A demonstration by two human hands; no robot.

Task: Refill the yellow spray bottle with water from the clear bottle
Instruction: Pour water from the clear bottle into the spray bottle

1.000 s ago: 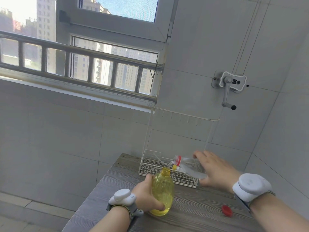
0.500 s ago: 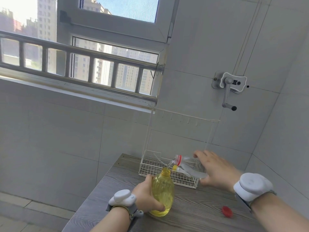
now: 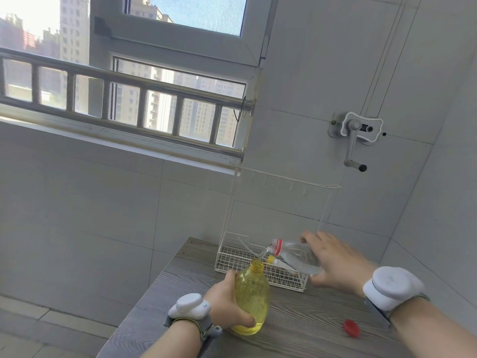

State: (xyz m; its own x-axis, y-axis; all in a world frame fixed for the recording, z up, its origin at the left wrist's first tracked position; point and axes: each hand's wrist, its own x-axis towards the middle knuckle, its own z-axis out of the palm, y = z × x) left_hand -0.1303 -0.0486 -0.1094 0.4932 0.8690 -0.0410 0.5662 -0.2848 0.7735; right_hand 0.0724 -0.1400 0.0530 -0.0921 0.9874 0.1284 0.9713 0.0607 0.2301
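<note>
From the head view, my left hand [image 3: 227,304] grips the yellow bottle [image 3: 251,298] upright on the table [image 3: 296,324] so it cannot tip. My right hand [image 3: 335,264] holds the clear bottle [image 3: 294,255] tilted, mouth just above the yellow neck, pouring. Red cap [image 3: 351,327] lies aside, near right.

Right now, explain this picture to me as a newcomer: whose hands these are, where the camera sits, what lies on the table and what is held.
There is no machine here. A person wears one wide-angle camera on the head, looking forward and down, so you see their own arms, each wrist carrying a white band.

The left hand steadies the yellow spray bottle, which stands upright and uncapped on the grey wooden table. The right hand tips the clear bottle so that water streams from its mouth into the yellow one.

Behind them stands a white wire rack, and a red cap lies loose near the right wrist.
</note>
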